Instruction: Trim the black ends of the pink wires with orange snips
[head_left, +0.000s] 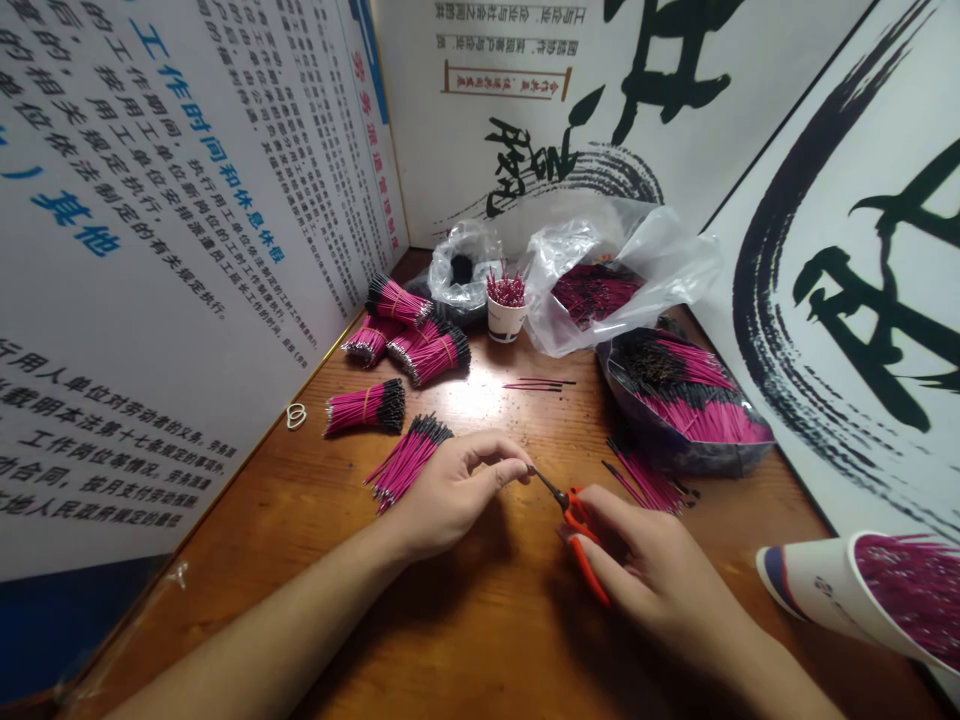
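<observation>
My left hand (461, 490) is closed in a pinch, thumb against forefinger. Whatever sits between those fingertips is too small to make out. Wrapped round the handles of red-handled pliers (577, 518) is my right hand (637, 560). The slim dark jaws of the pliers meet the left fingertips, and I cannot tell what they grip. A loose pile of pink wires (409, 460) with black ends lies beside the left hand, partly hidden by it. Behind the right hand are more loose pink wires (649, 480).
Banded wire bundles (365, 407) lie at the left. At the back stand a paper cup (506, 322) of wires and clear plastic bags (555, 310). A dark bag (690, 445) of wires sits right. Another cup (817, 578) leans at the right edge. Printed panels (480, 140) enclose the table.
</observation>
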